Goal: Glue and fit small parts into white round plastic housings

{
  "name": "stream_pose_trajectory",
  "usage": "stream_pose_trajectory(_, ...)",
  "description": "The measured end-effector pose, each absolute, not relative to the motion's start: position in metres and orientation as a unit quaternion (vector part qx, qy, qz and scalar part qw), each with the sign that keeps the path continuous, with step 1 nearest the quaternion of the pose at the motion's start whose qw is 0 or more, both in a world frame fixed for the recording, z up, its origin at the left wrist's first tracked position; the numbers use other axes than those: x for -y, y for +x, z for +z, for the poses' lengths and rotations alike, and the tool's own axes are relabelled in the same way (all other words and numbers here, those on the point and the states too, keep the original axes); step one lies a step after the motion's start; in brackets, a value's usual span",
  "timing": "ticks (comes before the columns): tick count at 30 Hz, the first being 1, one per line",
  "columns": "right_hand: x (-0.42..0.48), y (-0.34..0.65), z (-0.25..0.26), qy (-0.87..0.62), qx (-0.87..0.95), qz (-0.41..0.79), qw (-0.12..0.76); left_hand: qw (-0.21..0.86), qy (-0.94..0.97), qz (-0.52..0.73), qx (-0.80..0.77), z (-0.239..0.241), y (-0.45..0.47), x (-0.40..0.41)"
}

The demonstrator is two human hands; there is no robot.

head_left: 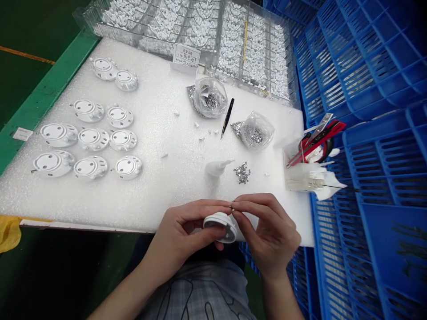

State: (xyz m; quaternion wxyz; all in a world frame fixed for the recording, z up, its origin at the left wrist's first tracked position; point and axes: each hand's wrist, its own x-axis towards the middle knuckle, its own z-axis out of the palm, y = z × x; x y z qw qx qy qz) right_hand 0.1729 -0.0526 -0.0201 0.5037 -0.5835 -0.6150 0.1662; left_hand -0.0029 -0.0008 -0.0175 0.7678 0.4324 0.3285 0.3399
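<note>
Left grip [180,235]: clenched on a white round disc [220,226], thumb lying across its near face, fingers behind it.

Right grip [271,235]: thumb and forefinger closed in a pinch on a tiny bright speck [232,208]. It is too small to tell what it is; it may be a stone.

Speck relative to grip: at the right fingertips, just above the disc's rim and almost touching the left forefinger tip.

Technique (judgement): a light, even pinch suits a piece this small; too much pressure could flick it away. The disc is best held steady in the left grip, with the two hands braced together as they are now.

Landmark: stone pile [242,172], silver, on a foam sheet [156,191], just beyond the hands.

Near pile: glue bottle [216,168] just left; tweezers [227,118] farther back; two plastic bags [210,98] of silver stones behind it.

Left of pile: white parts [90,142], in rows, well apart from it.

Right of pile: cup [300,175] holding scissors [316,141]; blue crates [367,53] beyond.

Behind pile: clear tray [253,44] of small white pieces.
</note>
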Motion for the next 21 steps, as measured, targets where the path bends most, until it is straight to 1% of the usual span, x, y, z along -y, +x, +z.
stream_pose_trajectory(4, 0.0526, 0.1733, -0.0203, -0.596, 0.582, 0.214, 0.511, 0.729, 0.485, 0.348, -0.335, -0.0154, -0.0042, 0.0006)
stream_pose_trajectory(9, 0.0516, 0.1725, -0.0183, -0.6, 0.558, 0.249, 0.516, 0.605, 0.623, 0.369, -0.33, -0.0154, -0.01, 0.0)
stream_pose_trajectory(12, 0.0512, 0.1715, -0.018, -0.608, 0.539, 0.269, 0.517, 0.551, 0.673, 0.374, -0.322, -0.0165, -0.0125, 0.002)
stream_pose_trajectory(16, 0.0505, 0.1698, -0.0192, -0.615, 0.525, 0.276, 0.52, 0.491, 0.721, 0.379, -0.307, -0.0191, -0.0122, 0.0053)
stream_pose_trajectory(21, 0.0486, 0.1669, -0.0185, -0.615, 0.511, 0.28, 0.531, 0.444, 0.757, 0.391, -0.279, -0.0209, -0.01, 0.0064)
